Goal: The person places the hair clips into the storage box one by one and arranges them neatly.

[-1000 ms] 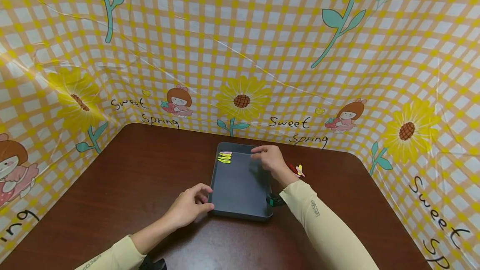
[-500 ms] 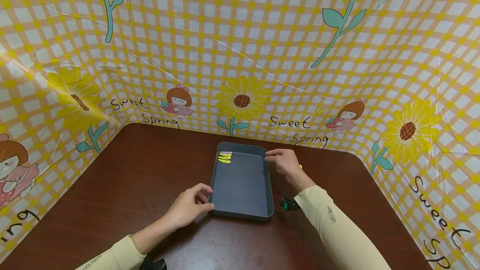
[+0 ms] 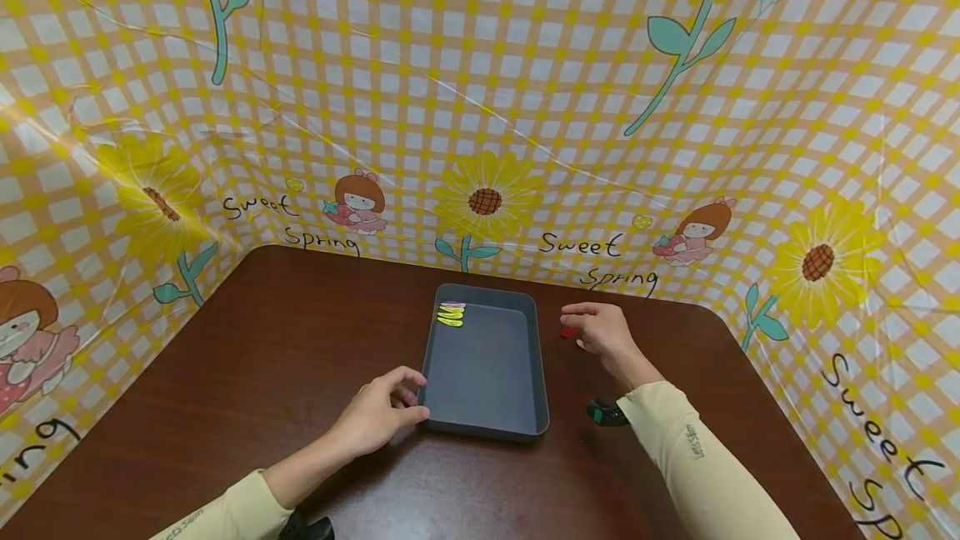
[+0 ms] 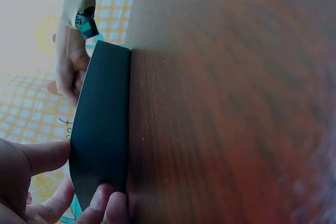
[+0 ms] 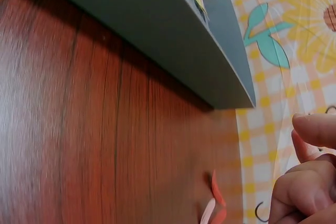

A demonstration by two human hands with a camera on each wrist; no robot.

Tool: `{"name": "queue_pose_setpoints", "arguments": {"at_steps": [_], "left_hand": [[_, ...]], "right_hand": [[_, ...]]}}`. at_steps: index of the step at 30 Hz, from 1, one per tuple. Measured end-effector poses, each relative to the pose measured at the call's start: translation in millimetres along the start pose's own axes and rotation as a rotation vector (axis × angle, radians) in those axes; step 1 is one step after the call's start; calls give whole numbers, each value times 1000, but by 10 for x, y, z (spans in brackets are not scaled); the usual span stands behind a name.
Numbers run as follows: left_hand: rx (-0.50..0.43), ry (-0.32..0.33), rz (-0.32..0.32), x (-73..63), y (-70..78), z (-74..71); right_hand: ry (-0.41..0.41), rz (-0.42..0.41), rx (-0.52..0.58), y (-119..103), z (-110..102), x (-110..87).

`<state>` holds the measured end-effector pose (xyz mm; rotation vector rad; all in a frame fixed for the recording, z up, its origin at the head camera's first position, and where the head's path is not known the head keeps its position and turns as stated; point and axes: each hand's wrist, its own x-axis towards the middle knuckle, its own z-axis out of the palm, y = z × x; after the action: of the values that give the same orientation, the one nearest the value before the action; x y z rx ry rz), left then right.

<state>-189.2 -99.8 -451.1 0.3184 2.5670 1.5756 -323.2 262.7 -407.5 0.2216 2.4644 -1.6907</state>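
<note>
Hair clips (image 3: 450, 317), yellow and pale purple, lined up inside grey tray (image 3: 487, 373), far-left corner. Red clips (image 5: 218, 191) and pale pink clip (image 5: 207, 212) on table (image 3: 322, 298), right of tray. Left hand (image 3: 378, 411): fingers loosely bent, thumb apart, touching near-left corner. Right hand (image 3: 603, 330): near red clips, forefinger outstretched, others bent, nothing visible in grasp.

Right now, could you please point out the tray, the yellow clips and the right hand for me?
Tray (image 3: 487, 377): head view, on its bare floor.
Yellow clips (image 3: 451, 316): head view, on a middle clip.
Right hand (image 3: 606, 332): head view, mid-hand.
</note>
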Motion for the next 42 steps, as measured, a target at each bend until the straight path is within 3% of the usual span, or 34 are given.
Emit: {"name": "queue_pose_setpoints", "arguments": {"at_steps": [9,16,26,42], "left_hand": [[-12,0,1,-4,-2,-3],[-10,0,2,-10,13,-5],[-8,0,-7,-14,26,-7],[-14,-15,-13,-5,7,-11]], "right_hand": [[31,7,48,103,-172,4],[56,-5,-45,182,-311,30],[83,10,-58,334,-449,86],[116,42,-26,605,-518,205]]}}
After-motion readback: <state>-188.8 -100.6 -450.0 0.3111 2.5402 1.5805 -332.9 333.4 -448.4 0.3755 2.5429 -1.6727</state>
